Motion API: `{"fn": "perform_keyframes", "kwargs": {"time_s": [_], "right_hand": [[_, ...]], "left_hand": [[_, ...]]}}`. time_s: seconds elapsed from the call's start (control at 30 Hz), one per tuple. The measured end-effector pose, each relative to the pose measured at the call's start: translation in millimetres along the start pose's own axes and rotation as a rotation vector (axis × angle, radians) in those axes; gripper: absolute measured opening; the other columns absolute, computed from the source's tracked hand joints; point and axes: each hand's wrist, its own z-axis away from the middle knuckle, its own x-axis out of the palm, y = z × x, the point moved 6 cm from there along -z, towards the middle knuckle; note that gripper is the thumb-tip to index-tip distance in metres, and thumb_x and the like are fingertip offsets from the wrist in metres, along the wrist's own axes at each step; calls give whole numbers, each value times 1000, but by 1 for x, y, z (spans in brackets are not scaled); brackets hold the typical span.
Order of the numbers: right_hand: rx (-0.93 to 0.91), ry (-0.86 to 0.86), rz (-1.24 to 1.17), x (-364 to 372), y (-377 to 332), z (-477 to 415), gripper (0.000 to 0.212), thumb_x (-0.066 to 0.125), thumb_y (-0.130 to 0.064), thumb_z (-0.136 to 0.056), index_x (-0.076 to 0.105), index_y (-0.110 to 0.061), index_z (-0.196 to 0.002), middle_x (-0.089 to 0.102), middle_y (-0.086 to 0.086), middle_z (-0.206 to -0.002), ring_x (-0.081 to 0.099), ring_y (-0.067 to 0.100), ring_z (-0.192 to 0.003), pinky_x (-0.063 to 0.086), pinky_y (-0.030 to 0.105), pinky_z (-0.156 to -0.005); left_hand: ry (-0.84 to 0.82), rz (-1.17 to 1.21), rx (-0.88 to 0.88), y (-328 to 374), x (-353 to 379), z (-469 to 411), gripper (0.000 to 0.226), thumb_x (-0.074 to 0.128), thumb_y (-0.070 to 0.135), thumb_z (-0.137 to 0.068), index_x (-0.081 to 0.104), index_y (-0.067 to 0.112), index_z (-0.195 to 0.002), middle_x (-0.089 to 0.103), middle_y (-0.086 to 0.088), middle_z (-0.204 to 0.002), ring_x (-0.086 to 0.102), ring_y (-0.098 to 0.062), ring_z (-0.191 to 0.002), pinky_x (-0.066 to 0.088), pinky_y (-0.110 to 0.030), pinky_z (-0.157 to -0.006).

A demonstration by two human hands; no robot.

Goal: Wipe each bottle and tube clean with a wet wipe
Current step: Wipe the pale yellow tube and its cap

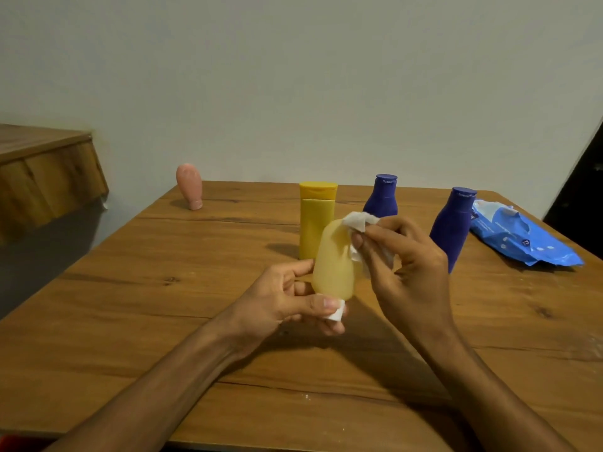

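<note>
Stretching out from the camera's edge, the wooden table is carrying everything, and both forearms are reaching over it. The left hand is gripping the pale yellow tube above the tabletop, cap downward, with thumb and fingers curling round its narrow end. The right hand is pinching the bunched wet wipe in curled fingers and pressing it against the tube's rounded upper end.

To do this step well, the left hand should probably be turning the tube while the wipe is travelling from the top down to the neck, so that no side is missed. A gentle squeeze seems wise, since the soft body looks likely to give.

Off to the right, the blue wipes pack is lying crumpled; how many wipes it is holding cannot be told. The near blue bottle, the yellow bottle and the far blue bottle are standing upright with caps on, opaque, their contents hidden. The held tube is looking translucent and yellowish, its fill level unclear. The pink tube is standing on its cap at the far left. The white cap is peeking from under the left thumb.
</note>
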Motion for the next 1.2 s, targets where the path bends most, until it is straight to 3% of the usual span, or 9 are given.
{"fn": "perform_keyframes", "kwargs": {"time_s": [0.13, 0.3, 0.4, 0.5, 0.67, 0.77, 0.87, 1.03, 1.2], "right_hand": [[-16, -42, 32, 3, 0, 1, 21, 64, -9, -86, 68, -7, -107, 54, 0, -98, 52, 8, -89, 47, 13, -71], [-173, -224, 139, 15, -17, 6, 26, 51, -26, -89, 65, -11, -106, 46, -3, -105, 49, 12, -95, 50, 24, -69], [-274, -389, 172, 25, -27, 14, 29, 50, -36, -82, 64, -16, -98, 44, -6, -103, 45, 10, -93, 47, 23, -70], [-331, -482, 151, 30, -31, 19, 21, 53, -27, -80, 65, -18, -95, 48, -5, -101, 47, 10, -91, 47, 26, -71], [-241, -226, 119, 12, -20, 8, 22, 54, -21, -83, 67, -8, -94, 55, 6, -98, 53, 16, -87, 50, 25, -65], [-88, -38, 86, 0, -8, 3, 19, 62, -14, -86, 68, -5, -101, 56, 5, -98, 55, 13, -87, 51, 22, -66], [-53, -76, 24, 3, -6, 4, 14, 66, -7, -85, 70, -7, -98, 58, 0, -95, 55, 8, -86, 50, 20, -66], [-118, -281, -45, 16, -12, 8, 18, 57, -20, -82, 71, -11, -89, 58, -5, -94, 55, 4, -86, 47, 13, -70], [-29, -70, 21, 7, -1, 3, 13, 68, -5, -83, 71, -8, -96, 60, -1, -93, 56, 8, -85, 50, 21, -66]], "left_hand": [[47, -133, 12, 1, 1, -1, 55, 83, 13, -73, 58, 8, -122, 71, -16, -103, 70, -35, -89, 59, -44, -78], [99, -209, 58, 3, 2, 1, 42, 75, 1, -78, 60, 7, -116, 71, -12, -98, 71, -30, -87, 60, -34, -70], [129, -243, 105, 4, 1, 0, 34, 72, -5, -80, 64, 8, -111, 72, -8, -100, 70, -21, -95, 58, -31, -77], [165, -228, 141, 6, -2, 0, 34, 65, -8, -85, 64, 7, -116, 71, -12, -107, 68, -25, -103, 58, -40, -85], [94, -61, 92, 3, 0, 1, 51, 76, 10, -77, 58, 7, -125, 71, -17, -110, 68, -37, -102, 56, -50, -87], [78, -28, 55, 1, -1, 0, 53, 75, 10, -74, 57, 8, -124, 73, -14, -100, 70, -28, -86, 59, -40, -79], [109, 52, 67, 3, -5, -1, 53, 72, 11, -77, 56, 8, -127, 72, -19, -100, 70, -25, -78, 59, -33, -74], [170, 208, 65, 1, -14, -3, 54, 70, 13, -78, 55, 6, -130, 71, -19, -109, 69, -30, -88, 60, -35, -75], [75, 22, 45, 2, -7, -1, 50, 69, 15, -83, 54, 6, -130, 72, -19, -99, 69, -28, -80, 58, -40, -81]]}}
